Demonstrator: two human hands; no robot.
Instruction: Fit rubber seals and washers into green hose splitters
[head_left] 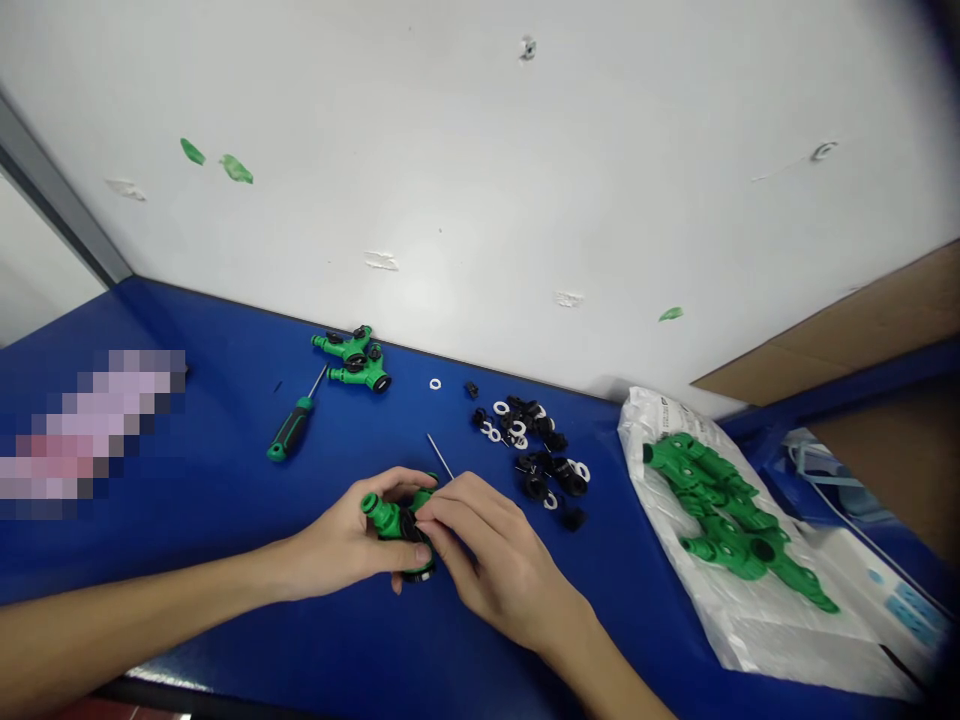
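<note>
My left hand (352, 540) is closed around a green Y-shaped hose splitter (386, 515) with black fittings, its thumb pressed on the near end. My right hand (499, 555) meets it from the right, thumb and forefinger pinched together against the splitter's middle. Whatever lies between those fingertips is hidden. A thin metal shaft (441, 455) sticks out beyond the right hand's knuckles; whether that hand holds it, I cannot tell. Two more green splitters (360, 372) with black fittings lie by the wall. Left of them rests a green-and-black screwdriver (291, 428).
Black plastic parts (555, 470) and white washers (517, 428) are scattered right of centre, with one lone washer (435, 384) farther left. A white bag (652, 410) at right carries several green splitter bodies (720, 500). A white wall (465, 200) bounds the blue table (202, 400) behind.
</note>
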